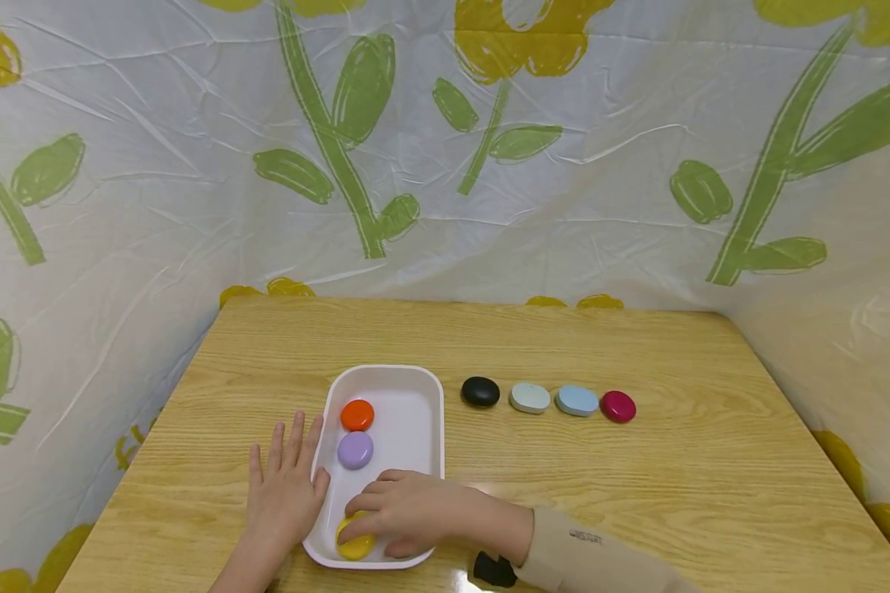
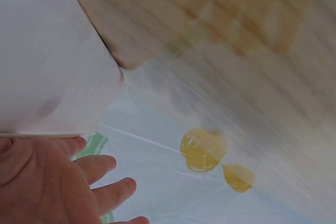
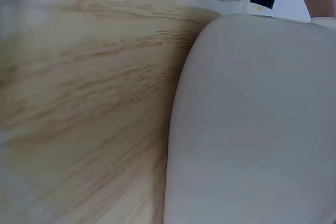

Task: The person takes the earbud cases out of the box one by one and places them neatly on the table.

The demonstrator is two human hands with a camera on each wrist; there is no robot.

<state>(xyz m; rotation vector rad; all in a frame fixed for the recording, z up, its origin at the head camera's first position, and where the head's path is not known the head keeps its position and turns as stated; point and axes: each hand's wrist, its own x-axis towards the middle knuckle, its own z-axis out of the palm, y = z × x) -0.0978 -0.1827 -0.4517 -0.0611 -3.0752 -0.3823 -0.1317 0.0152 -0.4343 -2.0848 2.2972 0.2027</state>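
A white rectangular tray (image 1: 436, 428) lies on the table. Inside it, an orange round disc (image 1: 358, 415) and a lilac disc (image 1: 355, 450) sit one behind the other along the left side. In the tray's near left corner is a glossy yellow disc (image 1: 357, 547), partly covered by my right hand (image 1: 408, 512), whose bent fingers grip it from above. My left hand (image 1: 285, 490) lies flat beside the tray with spread fingers, its thumb against the left rim; the left wrist view shows the same hand (image 2: 47, 182) near the tray's pale side.
To the tray's right stands a row of rounded pieces: black (image 1: 480, 392), pale grey-green (image 1: 530, 398), light blue (image 1: 577, 401) and dark pink (image 1: 619, 407). A black object (image 1: 494, 569) shows under the right sleeve (image 1: 601, 556). Flower-printed cloth (image 1: 564, 206) hangs around the wooden table (image 1: 638, 494).
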